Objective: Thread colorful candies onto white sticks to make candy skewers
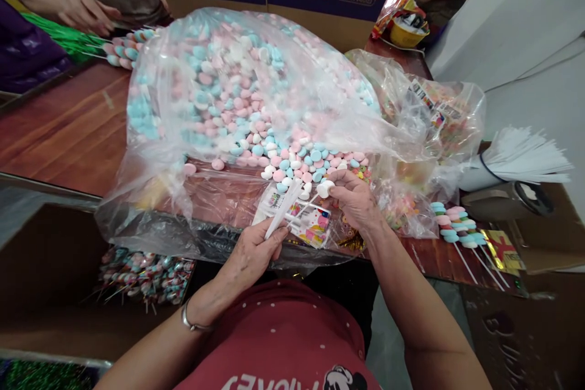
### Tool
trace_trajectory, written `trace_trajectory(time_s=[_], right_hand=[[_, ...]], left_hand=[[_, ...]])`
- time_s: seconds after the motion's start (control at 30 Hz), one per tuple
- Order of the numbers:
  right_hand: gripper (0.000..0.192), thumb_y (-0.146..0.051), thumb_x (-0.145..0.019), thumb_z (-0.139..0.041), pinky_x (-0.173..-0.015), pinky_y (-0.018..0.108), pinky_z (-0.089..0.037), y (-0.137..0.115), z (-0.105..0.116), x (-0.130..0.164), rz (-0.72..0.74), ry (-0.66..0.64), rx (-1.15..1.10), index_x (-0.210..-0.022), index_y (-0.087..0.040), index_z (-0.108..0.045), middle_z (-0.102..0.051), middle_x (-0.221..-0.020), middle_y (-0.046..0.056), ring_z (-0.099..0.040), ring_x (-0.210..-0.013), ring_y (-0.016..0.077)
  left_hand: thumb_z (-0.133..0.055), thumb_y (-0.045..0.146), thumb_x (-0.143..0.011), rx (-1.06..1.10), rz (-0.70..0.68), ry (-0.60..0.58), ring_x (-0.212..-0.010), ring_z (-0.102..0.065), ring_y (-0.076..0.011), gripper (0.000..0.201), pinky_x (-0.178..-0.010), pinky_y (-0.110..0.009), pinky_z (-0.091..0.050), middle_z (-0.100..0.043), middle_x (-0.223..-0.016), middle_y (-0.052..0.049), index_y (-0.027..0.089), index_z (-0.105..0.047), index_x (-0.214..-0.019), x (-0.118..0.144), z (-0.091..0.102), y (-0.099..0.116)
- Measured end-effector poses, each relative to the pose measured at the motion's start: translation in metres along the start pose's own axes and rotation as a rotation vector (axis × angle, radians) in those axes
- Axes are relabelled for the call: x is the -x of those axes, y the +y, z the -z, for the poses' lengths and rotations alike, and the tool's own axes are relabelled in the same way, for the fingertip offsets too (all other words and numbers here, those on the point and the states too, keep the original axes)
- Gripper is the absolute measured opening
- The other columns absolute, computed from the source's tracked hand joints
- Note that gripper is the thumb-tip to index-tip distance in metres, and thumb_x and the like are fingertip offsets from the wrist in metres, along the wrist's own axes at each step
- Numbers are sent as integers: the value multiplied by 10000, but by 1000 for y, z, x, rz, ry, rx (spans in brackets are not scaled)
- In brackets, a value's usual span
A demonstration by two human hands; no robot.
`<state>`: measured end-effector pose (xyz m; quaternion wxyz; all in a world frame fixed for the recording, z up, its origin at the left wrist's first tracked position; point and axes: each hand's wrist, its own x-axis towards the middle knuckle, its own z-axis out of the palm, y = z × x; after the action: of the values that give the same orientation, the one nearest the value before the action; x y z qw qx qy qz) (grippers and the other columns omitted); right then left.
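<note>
A big clear plastic bag (192, 42) full of pink, blue and white candies (237, 103) lies on the wooden table (64, 128), its mouth open toward me. My left hand (251, 256) grips a small bundle of white sticks (281, 210) near the table's front edge. My right hand (354, 198) pinches a white candy (324, 189) at the bag's mouth, on the tip of one stick. Small colourful printed wrappers (313, 225) lie between my hands.
Finished candy sticks (454, 228) lie at the right, beside a bundle of white sticks in a cup (516, 161). A cardboard box with wrapped candy sticks (146, 274) stands lower left. Another person's hand (85, 12) rests at the far left by green sticks (64, 36). Cartons stand behind.
</note>
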<state>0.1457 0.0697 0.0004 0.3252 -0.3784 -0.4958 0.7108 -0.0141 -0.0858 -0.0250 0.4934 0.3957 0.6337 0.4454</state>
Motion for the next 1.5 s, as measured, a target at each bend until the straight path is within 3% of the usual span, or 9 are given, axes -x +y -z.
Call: trace_trajectory(time_s=[0.17,0.43,0.73,0.97,1.13,1.27,1.43,1.5], right_hand=[[258,-253,-586,-785,-542,243,-558,4,1,-1,9,-23,-9,-775,-193,-619,-682,-660,-35,-658,-594,125],[275,-314,-649,-806,-731,288,-579,16,-2,6,94,-19,21,-888,-211,-715,-734,-826,-10,-685,-751,131],[228,-298,-825,-644,-812,299,-566,32,-2,19,456,39,588,-1025,-249,-741,-761,-978,16,-705,-872,167],[329,-268,-932,-489,-899,305,-575,42,-12,39,673,53,936,-1203,-243,-673,-732,-1125,52,-707,-985,180],[369,-219,-943,-435,-831,296,-598,53,-16,49,786,33,1072,-1245,-203,-647,-734,-1105,84,-713,-953,189],[369,-228,-953,-440,-833,295,-594,56,-19,51,775,31,1085,-1267,-201,-631,-738,-1092,88,-712,-944,189],[364,-269,-967,-433,-856,303,-579,54,-22,53,759,-132,1086,-1274,-229,-624,-741,-1069,79,-704,-939,178],[376,-284,-975,-425,-851,297,-570,47,-16,50,766,-114,1121,-1304,-220,-597,-741,-1058,76,-698,-921,172]], left_hand=[[-558,424,-834,21,8,14,-428,-345,-105,293,-436,-223,-241,-469,-439,36,173,-630,-701,-1,0,0],[-566,449,-828,54,21,17,-443,-340,-101,316,-461,-222,-259,-425,-446,56,148,-662,-825,-2,-1,-6],[-608,456,-821,155,33,38,-473,-296,-87,314,-452,-214,-223,-358,-503,65,150,-673,-840,2,-6,-19],[-688,489,-736,267,92,98,-461,-272,-76,359,-436,-215,-199,-336,-502,70,140,-683,-823,9,-15,-21],[-703,499,-716,349,105,148,-461,-265,-70,397,-434,-214,-188,-324,-504,75,127,-695,-855,15,-21,-27],[-705,468,-718,361,101,138,-453,-262,-68,389,-433,-217,-197,-319,-496,80,123,-703,-899,17,-22,-24],[-707,439,-723,345,85,140,-451,-282,-68,350,-431,-218,-217,-346,-493,79,129,-699,-884,14,-25,-15],[-720,440,-711,366,94,161,-441,-283,-65,355,-424,-215,-209,-348,-486,83,130,-689,-882,12,-25,-13]])
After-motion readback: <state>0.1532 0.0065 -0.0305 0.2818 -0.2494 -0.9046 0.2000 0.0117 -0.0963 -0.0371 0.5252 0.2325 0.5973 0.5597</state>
